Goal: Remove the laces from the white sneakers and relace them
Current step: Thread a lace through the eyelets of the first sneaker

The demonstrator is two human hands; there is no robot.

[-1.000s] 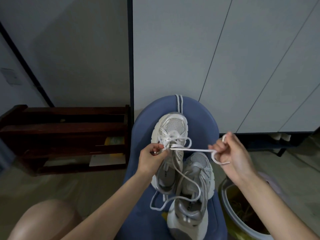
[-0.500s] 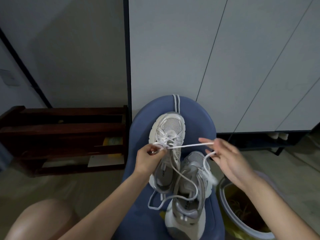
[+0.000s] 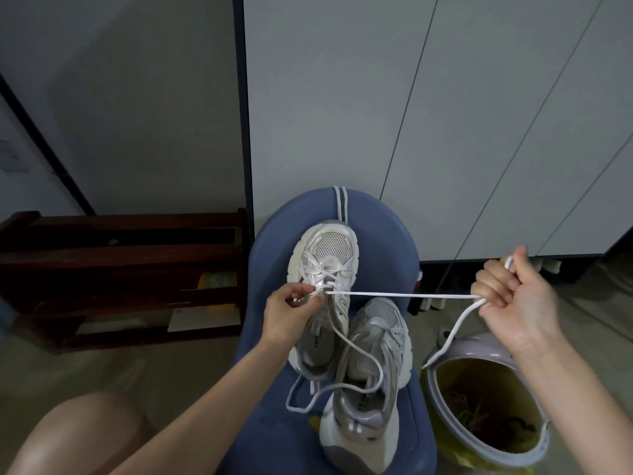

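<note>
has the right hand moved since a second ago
Yes. The right hand has pulled the lace farther right, away from the blue chair and over the bin.

sneakers (image 3: 346, 323) on chair (image 3: 387, 228) | bin (image 3: 486, 402) R of chair | rack (image 3: 116, 269) L

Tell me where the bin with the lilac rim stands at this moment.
In the head view, the bin stands on the floor at the lower right, beside the blue chair and below the right hand.
</note>
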